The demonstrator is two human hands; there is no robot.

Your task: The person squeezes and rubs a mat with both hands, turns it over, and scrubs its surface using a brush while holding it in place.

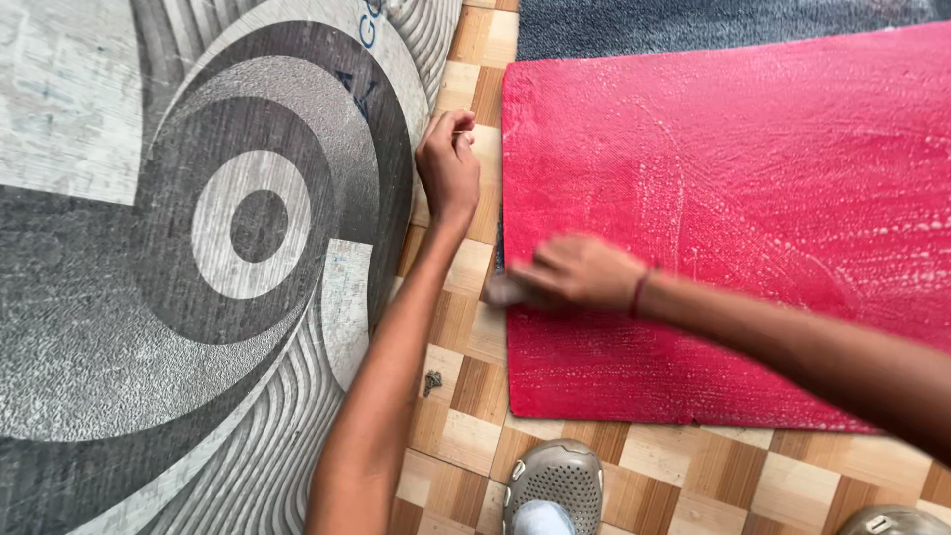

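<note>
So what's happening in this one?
A person crouches over a wood-patterned floor between two mats. The left hand pinches the edge of a grey mat with ring patterns. The right hand, blurred, rests at the left edge of a red mat streaked with whitish marks. Grey perforated shoes show below.

Round mat left, rectangular mat right; floor strip between; clog below.

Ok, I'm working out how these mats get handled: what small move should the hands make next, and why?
Probably the right hand should close on the red mat's left edge: it lies blurred right at that edge, grip unclear. The left hand already pinches the rim of the grey patterned mat across the strip of wooden floor.
</note>
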